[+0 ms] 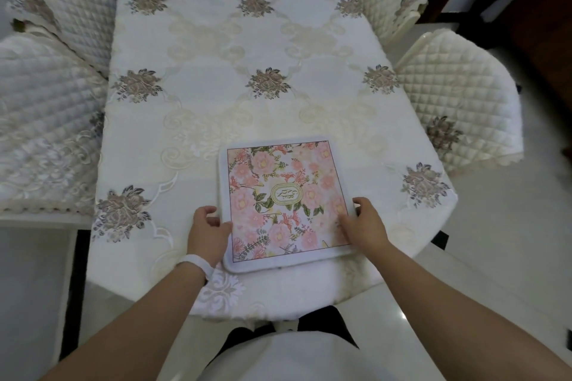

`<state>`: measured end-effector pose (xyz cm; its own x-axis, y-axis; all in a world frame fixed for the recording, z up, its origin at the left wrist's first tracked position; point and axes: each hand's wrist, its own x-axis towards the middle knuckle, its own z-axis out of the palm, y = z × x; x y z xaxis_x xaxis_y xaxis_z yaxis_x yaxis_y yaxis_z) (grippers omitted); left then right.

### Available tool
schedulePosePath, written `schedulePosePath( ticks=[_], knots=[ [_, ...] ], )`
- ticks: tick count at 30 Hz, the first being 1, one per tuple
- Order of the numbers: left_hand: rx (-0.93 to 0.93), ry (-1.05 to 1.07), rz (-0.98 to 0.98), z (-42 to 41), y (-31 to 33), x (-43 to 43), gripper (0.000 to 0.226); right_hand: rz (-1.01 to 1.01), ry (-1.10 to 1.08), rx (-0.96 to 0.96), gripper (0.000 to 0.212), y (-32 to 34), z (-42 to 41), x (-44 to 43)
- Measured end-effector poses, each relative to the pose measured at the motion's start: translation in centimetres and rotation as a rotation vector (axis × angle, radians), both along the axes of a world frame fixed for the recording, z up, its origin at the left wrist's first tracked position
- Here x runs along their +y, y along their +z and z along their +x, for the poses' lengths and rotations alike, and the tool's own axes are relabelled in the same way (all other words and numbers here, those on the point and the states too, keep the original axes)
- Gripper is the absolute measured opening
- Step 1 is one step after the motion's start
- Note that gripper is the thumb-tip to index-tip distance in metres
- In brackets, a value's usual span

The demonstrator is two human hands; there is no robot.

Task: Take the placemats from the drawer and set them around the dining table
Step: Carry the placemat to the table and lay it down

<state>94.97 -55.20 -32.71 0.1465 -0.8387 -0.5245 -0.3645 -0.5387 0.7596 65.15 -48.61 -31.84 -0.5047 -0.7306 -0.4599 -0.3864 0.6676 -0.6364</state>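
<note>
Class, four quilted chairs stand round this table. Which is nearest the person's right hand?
The nearer chair on the right side of the table: it is closest to the right hand at the edge of the placemat; the other three stand farther off.

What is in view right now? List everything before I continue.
table: one, covered by the cloth, centre
tablecloth: one, cream with brown embroidered flowers, over the table
placemat: one visible, pink floral with white border, flat at the table's near end
chairs: four, cream quilted covers, two on each side of the table
floor: pale and glossy, around the table
wristband: one, white, left wrist
left hand: holds the placemat's left edge
right hand: holds the placemat's right edge
</note>
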Motion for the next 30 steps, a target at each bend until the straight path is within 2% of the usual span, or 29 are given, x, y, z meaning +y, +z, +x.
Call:
schedulePosePath(
  ticks=[2,4,6,9,12,16,20,23,26,30],
  knots=[
    [-0.101,-0.131,-0.105,0.2,0.1,0.3,0.055,-0.003,0.045,0.075,0.057,-0.2,-0.4,-0.1],
    [-0.246,-0.332,-0.206,0.4,-0.1,0.1,0.066,0.007,0.140,0.173,0.062,-0.4,-0.5,-0.3],
    [-0.273,-0.457,-0.222,-0.1,-0.2,-0.4,0.073,-0.004,0.258,0.214,0.051,-0.5,-0.3,-0.9],
    [-0.203,-0.447,-0.165,-1.3,-0.3,-0.8,0.080,-0.007,0.314,0.207,0.038,-0.7,0.5,-1.9],
    [-0.169,-0.352,-0.147,-2.1,-0.5,-0.9,0.081,0.007,0.301,0.224,0.027,-1.0,1.5,-2.3],
    [-0.169,-0.336,-0.155,-2.1,-0.7,-0.9,0.083,0.075,0.342,0.232,0.052,-1.0,2.5,-2.4],
    [-0.154,-0.345,-0.155,-1.9,-0.6,-1.1,0.082,0.061,0.339,0.232,0.047,-0.7,1.9,-2.7],
    [-0.179,-0.346,-0.190,-1.6,0.0,-1.3,0.078,0.043,0.345,0.213,0.057,0.0,1.1,-2.6],
    [-0.206,-0.446,-0.304,-1.6,0.6,-1.2,0.070,0.050,0.288,0.217,0.062,0.8,0.2,-2.1],
    [-0.199,-0.719,-0.376,-3.7,1.1,-1.6,0.064,0.024,0.294,0.290,0.060,2.2,-1.2,0.3]
  ],
)
